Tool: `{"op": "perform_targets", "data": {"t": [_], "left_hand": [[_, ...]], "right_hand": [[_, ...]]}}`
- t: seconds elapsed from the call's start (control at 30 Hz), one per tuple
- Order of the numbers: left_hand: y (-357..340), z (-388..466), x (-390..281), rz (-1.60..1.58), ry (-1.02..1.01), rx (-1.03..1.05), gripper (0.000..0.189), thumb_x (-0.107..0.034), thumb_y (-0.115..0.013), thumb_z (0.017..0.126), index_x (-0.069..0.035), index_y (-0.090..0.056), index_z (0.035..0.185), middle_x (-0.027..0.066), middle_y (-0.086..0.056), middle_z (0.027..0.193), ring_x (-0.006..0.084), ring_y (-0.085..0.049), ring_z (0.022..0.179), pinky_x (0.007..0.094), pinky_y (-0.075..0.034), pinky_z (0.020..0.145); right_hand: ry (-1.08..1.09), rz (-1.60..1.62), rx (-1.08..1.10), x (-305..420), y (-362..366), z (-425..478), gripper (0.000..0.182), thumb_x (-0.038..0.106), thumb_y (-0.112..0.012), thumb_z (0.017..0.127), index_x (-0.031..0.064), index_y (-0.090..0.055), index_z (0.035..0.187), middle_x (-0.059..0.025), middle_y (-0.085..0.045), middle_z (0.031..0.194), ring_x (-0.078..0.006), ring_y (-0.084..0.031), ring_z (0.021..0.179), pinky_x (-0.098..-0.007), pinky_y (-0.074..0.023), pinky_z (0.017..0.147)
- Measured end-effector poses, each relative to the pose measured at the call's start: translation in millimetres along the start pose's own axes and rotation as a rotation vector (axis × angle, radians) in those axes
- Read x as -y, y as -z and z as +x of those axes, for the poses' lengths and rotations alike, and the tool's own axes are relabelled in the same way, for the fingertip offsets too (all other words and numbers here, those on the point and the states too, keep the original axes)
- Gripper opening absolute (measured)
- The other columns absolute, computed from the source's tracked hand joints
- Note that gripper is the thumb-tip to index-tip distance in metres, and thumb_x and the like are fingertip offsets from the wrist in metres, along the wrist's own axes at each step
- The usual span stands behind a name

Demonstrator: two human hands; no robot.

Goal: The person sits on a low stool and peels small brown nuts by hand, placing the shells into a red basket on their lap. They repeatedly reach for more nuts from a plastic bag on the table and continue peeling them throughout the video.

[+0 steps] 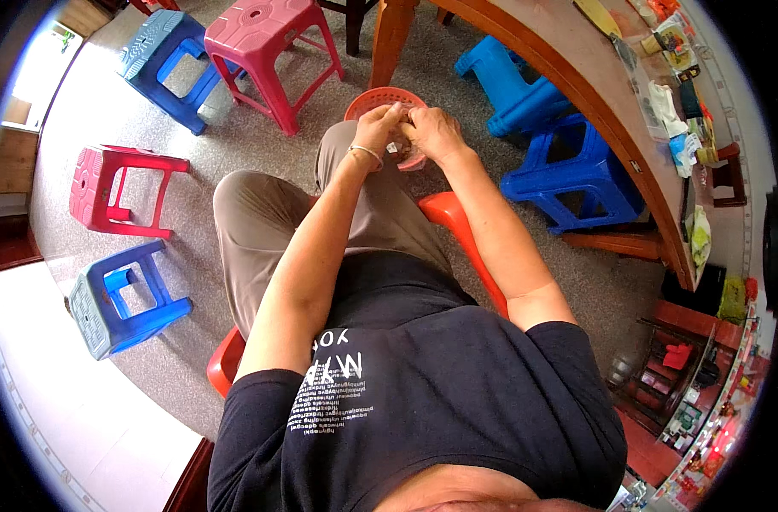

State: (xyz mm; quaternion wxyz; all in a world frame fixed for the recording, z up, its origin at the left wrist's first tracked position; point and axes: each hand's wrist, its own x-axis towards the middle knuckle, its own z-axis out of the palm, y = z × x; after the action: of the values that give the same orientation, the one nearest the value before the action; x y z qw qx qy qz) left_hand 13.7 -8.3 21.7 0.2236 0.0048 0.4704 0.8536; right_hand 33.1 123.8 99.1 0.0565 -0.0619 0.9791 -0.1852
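My left hand (377,131), with a bracelet on its wrist, meets my right hand (435,131) above an orange-red plastic basket (369,99). The fingertips of both hands are close together with the fingers bent. Whether something small is between them cannot be made out. The basket stands on the floor in front of my knees, its near part hidden by my hands and leg. Some brownish and whitish matter shows inside it, too small to name.
A wooden table (529,32) with a curved edge stands at the right, bearing several packets and a cloth. Blue plastic stools (574,173) lie under it. Pink (261,25), red (94,189) and blue stools (97,301) stand on the left. I sit on a red plastic chair (472,243).
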Motion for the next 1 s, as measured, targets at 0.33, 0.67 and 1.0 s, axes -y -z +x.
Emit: {"op": "perform_targets", "data": {"t": [0.33, 0.67, 1.0], "left_hand": [[5, -1, 2, -0.186, -0.051, 0.014, 0.022, -0.020, -0.054, 0.090, 0.001, -0.058, 0.095, 0.0079, -0.062, 0.076, 0.0155, -0.059, 0.060, 0.0271, -0.047, 0.050], [6, -4, -3, -0.053, -0.019, 0.023, 0.019, -0.019, -0.056, 0.090, -0.001, -0.059, 0.092, 0.0069, -0.062, 0.081, 0.0165, -0.062, 0.071, 0.0300, -0.052, 0.063], [9, -2, -4, -0.180, 0.001, 0.048, 0.032, -0.026, -0.043, 0.095, 0.003, -0.056, 0.100, 0.0137, -0.061, 0.093, 0.0237, -0.063, 0.080, 0.0367, -0.055, 0.070]], "right_hand": [[0.035, 0.039, -0.012, 7, 5, -2, 0.039, 0.045, -0.056, 0.079, 0.0072, -0.064, 0.086, -0.0191, -0.064, 0.087, -0.0349, -0.062, 0.084, -0.0457, -0.0477, 0.072], [0.083, 0.023, 0.073, 5, 10, -5, 0.039, 0.045, -0.056, 0.078, 0.0070, -0.065, 0.085, -0.0175, -0.064, 0.083, -0.0339, -0.062, 0.081, -0.0438, -0.0479, 0.071], [0.027, 0.101, 0.068, -3, 12, -5, 0.036, 0.038, -0.059, 0.079, 0.0038, -0.065, 0.086, -0.0201, -0.064, 0.081, -0.0353, -0.062, 0.080, -0.0415, -0.0473, 0.070]]}}
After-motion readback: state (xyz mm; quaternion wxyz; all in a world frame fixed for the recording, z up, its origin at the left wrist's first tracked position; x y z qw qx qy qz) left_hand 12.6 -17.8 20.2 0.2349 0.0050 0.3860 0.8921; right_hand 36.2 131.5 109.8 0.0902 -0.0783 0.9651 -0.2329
